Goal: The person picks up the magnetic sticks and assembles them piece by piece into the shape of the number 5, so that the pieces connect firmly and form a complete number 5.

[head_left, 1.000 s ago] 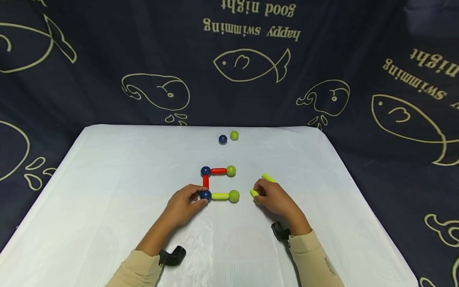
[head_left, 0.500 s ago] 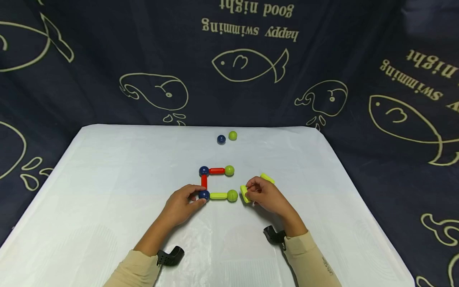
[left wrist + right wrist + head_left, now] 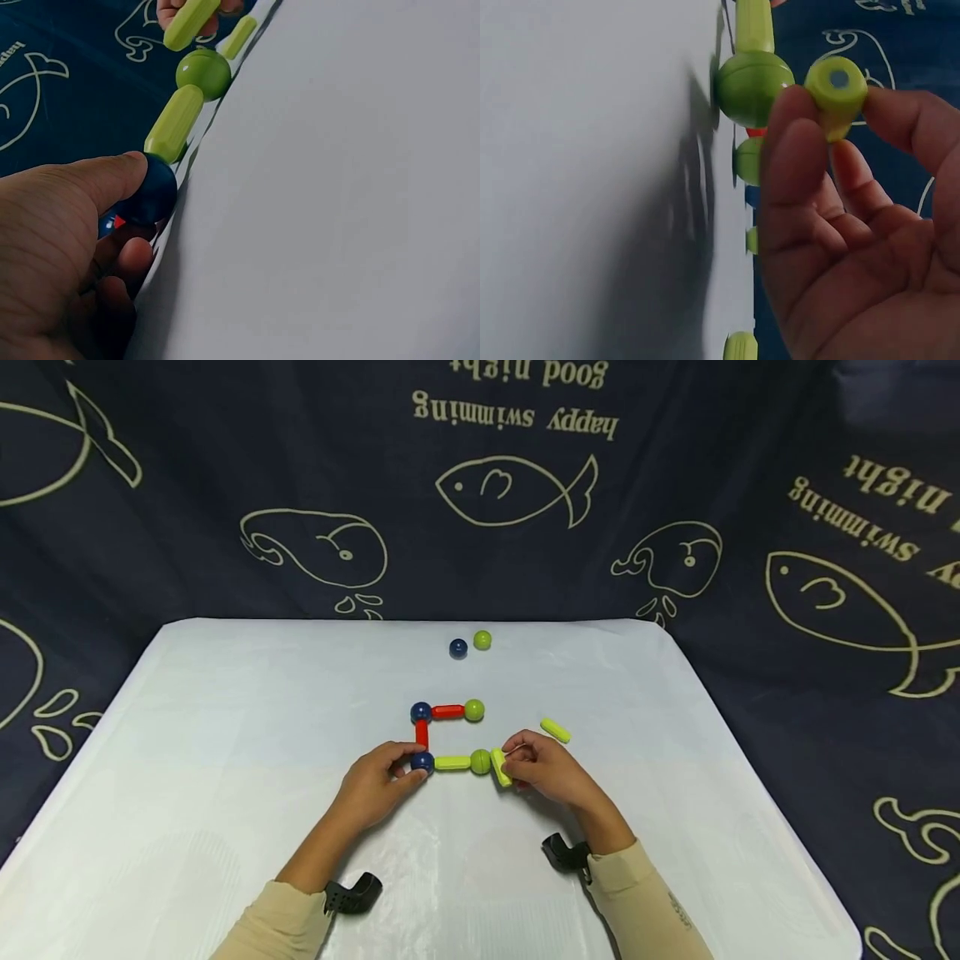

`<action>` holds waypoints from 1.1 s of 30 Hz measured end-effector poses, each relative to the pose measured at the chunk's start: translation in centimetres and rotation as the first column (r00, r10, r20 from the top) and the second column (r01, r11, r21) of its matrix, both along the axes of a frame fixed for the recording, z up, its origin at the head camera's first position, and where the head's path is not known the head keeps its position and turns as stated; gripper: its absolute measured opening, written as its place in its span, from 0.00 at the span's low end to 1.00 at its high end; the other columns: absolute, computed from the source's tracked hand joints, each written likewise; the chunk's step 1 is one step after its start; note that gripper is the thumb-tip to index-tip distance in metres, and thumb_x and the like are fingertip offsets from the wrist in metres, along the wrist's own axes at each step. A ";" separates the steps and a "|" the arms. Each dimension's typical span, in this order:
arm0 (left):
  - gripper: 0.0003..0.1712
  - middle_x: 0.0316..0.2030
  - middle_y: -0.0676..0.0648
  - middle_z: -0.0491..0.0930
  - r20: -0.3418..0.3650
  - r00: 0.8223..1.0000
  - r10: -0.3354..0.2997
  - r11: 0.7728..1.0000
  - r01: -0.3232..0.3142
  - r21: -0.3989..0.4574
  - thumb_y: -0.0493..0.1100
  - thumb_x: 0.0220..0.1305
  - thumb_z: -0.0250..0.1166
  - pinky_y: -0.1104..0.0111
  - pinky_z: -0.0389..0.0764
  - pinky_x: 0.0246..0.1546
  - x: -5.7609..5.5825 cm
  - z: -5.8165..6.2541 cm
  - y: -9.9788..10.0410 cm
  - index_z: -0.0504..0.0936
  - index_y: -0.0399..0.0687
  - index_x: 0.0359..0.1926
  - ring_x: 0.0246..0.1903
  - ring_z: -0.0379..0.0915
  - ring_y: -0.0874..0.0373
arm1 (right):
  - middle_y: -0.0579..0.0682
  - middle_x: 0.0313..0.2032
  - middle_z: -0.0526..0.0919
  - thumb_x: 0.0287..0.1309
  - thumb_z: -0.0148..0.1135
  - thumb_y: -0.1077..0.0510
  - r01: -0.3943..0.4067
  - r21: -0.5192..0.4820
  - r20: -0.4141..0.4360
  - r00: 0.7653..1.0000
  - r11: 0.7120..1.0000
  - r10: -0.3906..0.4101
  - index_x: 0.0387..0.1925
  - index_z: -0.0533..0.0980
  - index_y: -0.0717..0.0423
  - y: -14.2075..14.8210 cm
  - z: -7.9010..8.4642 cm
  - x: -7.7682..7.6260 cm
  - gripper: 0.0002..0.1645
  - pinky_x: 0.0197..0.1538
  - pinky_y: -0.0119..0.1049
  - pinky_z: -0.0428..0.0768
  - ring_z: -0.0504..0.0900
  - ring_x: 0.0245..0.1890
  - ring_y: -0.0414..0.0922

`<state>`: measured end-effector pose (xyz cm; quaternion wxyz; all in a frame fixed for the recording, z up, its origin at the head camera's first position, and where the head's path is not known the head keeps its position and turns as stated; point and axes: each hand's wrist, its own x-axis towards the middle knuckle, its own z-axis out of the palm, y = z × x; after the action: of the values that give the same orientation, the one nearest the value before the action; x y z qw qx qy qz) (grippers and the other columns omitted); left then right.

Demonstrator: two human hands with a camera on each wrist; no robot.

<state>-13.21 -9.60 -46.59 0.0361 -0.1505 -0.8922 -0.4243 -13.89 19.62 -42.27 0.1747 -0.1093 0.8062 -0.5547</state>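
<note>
A C-shaped frame of magnetic rods and balls lies on the table. My left hand (image 3: 375, 787) grips its near blue ball (image 3: 423, 763) between thumb and fingers. From that ball a yellow-green rod (image 3: 452, 763) runs right to a green ball (image 3: 481, 762). A red rod (image 3: 422, 735) leads back to a far blue ball (image 3: 422, 712), then another red rod (image 3: 448, 712) and green ball (image 3: 474, 710). My right hand (image 3: 553, 770) pinches a loose yellow-green magnetic rod (image 3: 501, 767) right beside the near green ball. In the right wrist view, its metal-tipped end (image 3: 838, 81) faces the camera.
Another yellow-green rod (image 3: 555, 730) lies behind my right hand. Toward the back of the white-covered table (image 3: 247, 693) sit a loose blue ball (image 3: 458, 648) and green ball (image 3: 482, 640). A dark fish-print cloth (image 3: 525, 568) hangs beyond the table.
My right hand has moved left with the yellow-green rod, from apart on the right up beside the near green ball. My left hand keeps its grip on the blue ball.
</note>
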 end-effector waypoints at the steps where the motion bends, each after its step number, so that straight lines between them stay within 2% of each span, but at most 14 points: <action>1: 0.20 0.32 0.55 0.77 0.002 1.000 0.000 1.000 0.000 0.002 0.44 0.61 0.73 0.65 0.71 0.31 0.0 0.0 0.0 0.84 0.50 0.54 0.31 0.71 0.61 | 0.53 0.32 0.82 0.62 0.61 0.66 -0.016 -0.002 0.009 1.000 1.000 0.016 0.48 0.72 0.68 -0.1 0.0 0.0 0.14 0.35 0.40 0.80 0.79 0.28 0.45; 5: 0.20 0.31 0.55 0.76 0.014 1.000 0.007 1.000 -0.007 0.005 0.44 0.60 0.73 0.65 0.70 0.30 -0.1 0.0 0.1 0.84 0.51 0.54 0.30 0.70 0.60 | 0.51 0.31 0.81 0.61 0.61 0.66 -0.088 -0.018 0.056 0.994 0.996 0.089 0.48 0.71 0.68 -0.2 -0.3 0.1 0.15 0.33 0.37 0.78 0.78 0.26 0.44; 8: 0.20 0.32 0.55 0.77 0.017 1.000 0.006 1.000 -0.006 0.009 0.44 0.60 0.73 0.65 0.70 0.30 -0.1 0.0 0.1 0.84 0.51 0.54 0.30 0.70 0.60 | 0.51 0.30 0.80 0.61 0.62 0.67 -0.107 -0.031 0.086 0.990 0.994 0.109 0.48 0.70 0.68 -0.5 -0.5 0.3 0.16 0.33 0.37 0.78 0.77 0.25 0.44; 15: 0.20 0.34 0.54 0.79 0.022 1.000 0.008 1.000 -0.009 0.018 0.43 0.60 0.73 0.65 0.71 0.31 -0.1 0.1 0.1 0.84 0.52 0.54 0.31 0.71 0.61 | 0.51 0.28 0.78 0.59 0.63 0.69 -0.096 -0.072 0.143 0.984 0.993 0.106 0.47 0.68 0.68 -1.4 -0.9 0.4 0.16 0.33 0.36 0.80 0.79 0.25 0.44; 28: 0.20 0.37 0.53 0.80 0.019 1.000 0.012 1.000 -0.012 0.020 0.43 0.60 0.73 0.65 0.71 0.31 -0.1 0.0 0.1 0.84 0.51 0.54 0.31 0.72 0.61 | 0.53 0.27 0.78 0.61 0.61 0.68 -0.098 -0.082 0.153 0.982 0.992 0.109 0.41 0.68 0.68 -1.8 -0.9 0.4 0.12 0.32 0.35 0.80 0.82 0.27 0.46; 33: 0.20 0.38 0.52 0.81 0.009 1.000 0.008 1.000 -0.008 0.017 0.43 0.60 0.73 0.65 0.71 0.31 -0.1 -0.1 0.1 0.84 0.51 0.54 0.31 0.72 0.61 | 0.55 0.27 0.79 0.63 0.63 0.64 -0.099 -0.053 0.149 0.983 0.994 0.106 0.40 0.69 0.66 -1.7 -1.0 0.4 0.11 0.30 0.36 0.79 0.82 0.25 0.47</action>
<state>-13.33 -9.51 -46.68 0.0349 -0.1448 -0.8894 -0.4323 -13.45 17.91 -43.24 0.2615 -0.1122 0.7710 -0.5698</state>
